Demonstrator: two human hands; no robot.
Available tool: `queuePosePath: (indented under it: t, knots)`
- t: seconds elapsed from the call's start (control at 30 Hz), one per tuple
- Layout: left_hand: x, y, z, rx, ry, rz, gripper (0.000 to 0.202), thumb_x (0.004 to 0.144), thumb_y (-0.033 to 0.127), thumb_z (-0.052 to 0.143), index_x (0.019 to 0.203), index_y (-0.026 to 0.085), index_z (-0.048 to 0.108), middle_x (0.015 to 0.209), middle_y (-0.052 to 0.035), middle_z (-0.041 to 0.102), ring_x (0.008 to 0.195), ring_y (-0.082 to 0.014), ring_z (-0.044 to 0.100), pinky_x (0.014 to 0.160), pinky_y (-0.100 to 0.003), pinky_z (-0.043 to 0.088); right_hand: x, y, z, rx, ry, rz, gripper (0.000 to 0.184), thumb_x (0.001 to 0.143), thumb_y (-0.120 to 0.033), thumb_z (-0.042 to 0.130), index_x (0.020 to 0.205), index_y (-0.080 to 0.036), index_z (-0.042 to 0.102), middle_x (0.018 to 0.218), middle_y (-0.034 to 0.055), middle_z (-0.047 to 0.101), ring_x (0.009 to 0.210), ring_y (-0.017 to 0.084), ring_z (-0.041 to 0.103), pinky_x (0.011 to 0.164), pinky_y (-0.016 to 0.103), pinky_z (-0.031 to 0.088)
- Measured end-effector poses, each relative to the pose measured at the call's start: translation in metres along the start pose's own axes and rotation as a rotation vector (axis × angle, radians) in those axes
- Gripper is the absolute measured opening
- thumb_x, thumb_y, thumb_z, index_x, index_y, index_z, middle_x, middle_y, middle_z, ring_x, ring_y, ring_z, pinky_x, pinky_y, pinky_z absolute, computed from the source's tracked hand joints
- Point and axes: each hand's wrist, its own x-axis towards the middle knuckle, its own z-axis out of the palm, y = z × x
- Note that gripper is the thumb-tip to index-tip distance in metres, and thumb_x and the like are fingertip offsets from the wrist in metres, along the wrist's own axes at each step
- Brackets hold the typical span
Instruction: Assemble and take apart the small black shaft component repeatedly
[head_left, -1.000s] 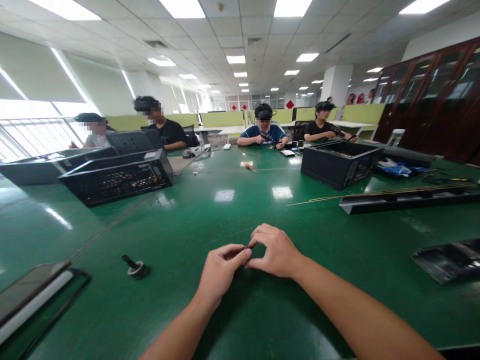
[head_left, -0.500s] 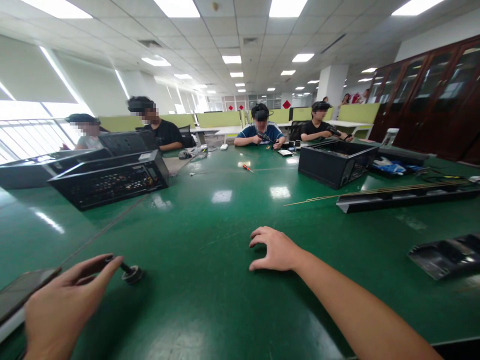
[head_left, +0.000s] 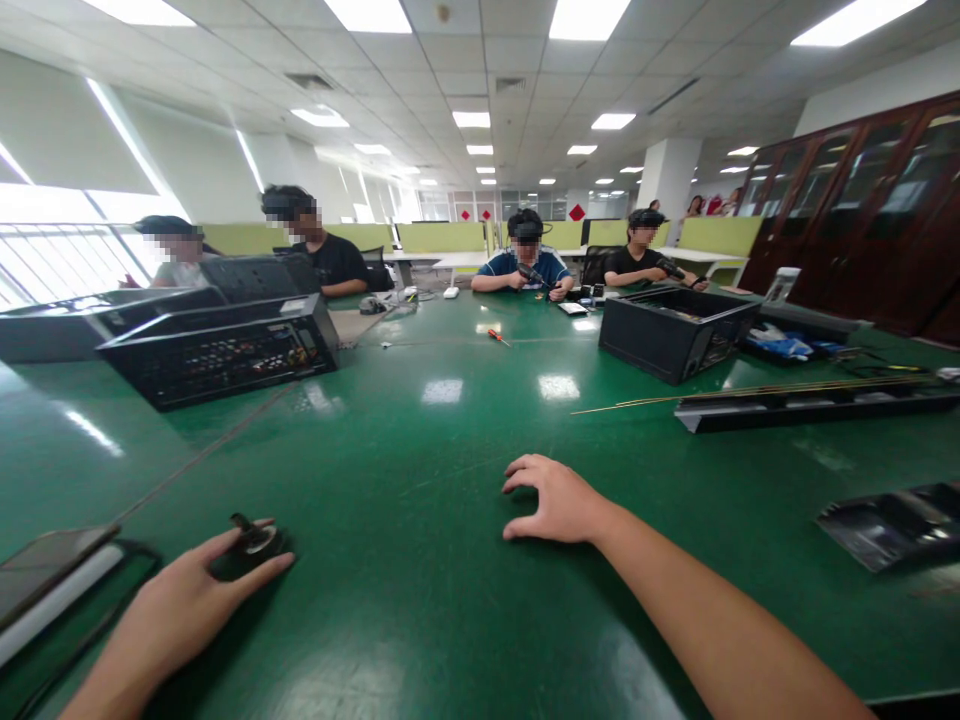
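Observation:
My left hand point(head_left: 191, 600) reaches to the lower left of the green table point(head_left: 420, 450). Its thumb and fingers close around a small black round part with a short stem point(head_left: 251, 541) that rests on the table. My right hand point(head_left: 551, 500) lies near the middle of the table, palm down, fingers curled and slightly apart, with nothing visible in it.
A dark flat panel point(head_left: 52, 585) lies at the lower left edge. Black computer cases stand at the left point(head_left: 217, 350) and right point(head_left: 675, 330). A long black rail point(head_left: 810, 405) and a dark tray point(head_left: 892, 520) lie at the right. Several people sit at the far side.
My left hand left my right hand, swung to the lower left and closed around the small black part. My right hand stayed in place and spread its fingers.

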Motion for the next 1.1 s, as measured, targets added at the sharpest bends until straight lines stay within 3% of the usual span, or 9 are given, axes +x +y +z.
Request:
queuePosePath:
  t: [0.1, 0.23, 0.33, 0.4, 0.53, 0.67, 0.8, 1.1]
  knots:
    - [-0.012, 0.035, 0.011, -0.031, -0.166, 0.057, 0.042, 0.070, 0.054, 0.070, 0.099, 0.025, 0.077, 0.082, -0.0037, 0.080, 0.082, -0.0300, 0.074, 0.072, -0.034, 0.056, 0.000, -0.001, 0.001, 0.018, 0.003, 0.011, 0.058, 0.066, -0.051, 0.086, 0.114, -0.022, 0.072, 0.126, 0.0098, 0.065, 0.117, 0.028, 0.060, 0.103, 0.043, 0.047]
    - [-0.036, 0.127, 0.039, -0.156, -0.308, 0.536, 0.024, 0.075, 0.035, 0.067, 0.094, 0.024, 0.076, 0.098, -0.0052, 0.076, 0.089, -0.0248, 0.071, 0.083, -0.032, 0.054, -0.002, -0.003, 0.001, 0.057, 0.020, 0.014, 0.068, 0.064, -0.055, 0.086, 0.120, -0.020, 0.070, 0.126, 0.0114, 0.065, 0.117, 0.029, 0.061, 0.104, 0.044, 0.046]
    - [-0.047, 0.186, 0.066, -0.171, -0.363, 0.706, 0.022, 0.074, 0.023, 0.065, 0.093, 0.023, 0.075, 0.093, -0.0051, 0.072, 0.083, -0.0221, 0.069, 0.076, -0.030, 0.052, -0.003, -0.001, -0.003, 0.050, 0.025, -0.018, 0.056, 0.061, -0.054, 0.087, 0.104, -0.020, 0.075, 0.124, 0.0104, 0.066, 0.115, 0.028, 0.062, 0.103, 0.043, 0.047]
    - [-0.048, 0.205, 0.081, -0.198, -0.370, 0.742, 0.021, 0.075, 0.023, 0.066, 0.094, 0.022, 0.075, 0.092, -0.0054, 0.070, 0.082, -0.0218, 0.068, 0.074, -0.030, 0.051, -0.003, 0.001, -0.006, 0.030, 0.039, -0.021, 0.043, 0.063, -0.047, 0.088, 0.094, -0.021, 0.077, 0.123, 0.0099, 0.067, 0.113, 0.027, 0.062, 0.101, 0.042, 0.048]
    - [-0.043, 0.201, 0.096, -0.278, -0.375, 0.766, 0.025, 0.077, 0.024, 0.067, 0.100, 0.023, 0.075, 0.098, -0.0054, 0.068, 0.086, -0.0211, 0.066, 0.078, -0.031, 0.051, -0.002, 0.001, -0.005, 0.014, 0.050, -0.016, 0.020, 0.074, -0.035, 0.081, 0.087, -0.021, 0.077, 0.120, 0.0092, 0.068, 0.111, 0.025, 0.063, 0.100, 0.041, 0.048]
    - [-0.040, 0.188, 0.094, -0.328, -0.399, 0.811, 0.027, 0.076, 0.023, 0.069, 0.102, 0.024, 0.077, 0.097, -0.0054, 0.065, 0.087, -0.0203, 0.064, 0.079, -0.031, 0.051, -0.002, -0.008, 0.002, 0.026, -0.007, -0.038, 0.014, 0.085, -0.034, 0.072, 0.091, -0.021, 0.076, 0.118, 0.0084, 0.068, 0.109, 0.024, 0.062, 0.098, 0.040, 0.049]
    - [-0.042, 0.186, 0.090, -0.426, -0.399, 0.814, 0.030, 0.077, 0.022, 0.070, 0.106, 0.025, 0.075, 0.095, -0.0041, 0.064, 0.086, -0.0185, 0.064, 0.078, -0.029, 0.052, -0.002, -0.014, 0.004, 0.041, -0.021, -0.062, 0.014, 0.092, -0.030, 0.064, 0.094, -0.022, 0.076, 0.116, 0.0077, 0.068, 0.108, 0.022, 0.062, 0.098, 0.039, 0.049]
    - [-0.047, 0.185, 0.087, -0.538, -0.357, 0.783, 0.021, 0.077, 0.021, 0.073, 0.098, 0.024, 0.074, 0.096, -0.0033, 0.064, 0.087, -0.0179, 0.064, 0.080, -0.030, 0.052, -0.003, -0.017, 0.003, 0.039, 0.013, -0.089, 0.021, 0.091, -0.028, 0.065, 0.110, -0.021, 0.073, 0.119, 0.0084, 0.068, 0.109, 0.023, 0.061, 0.100, 0.039, 0.048]
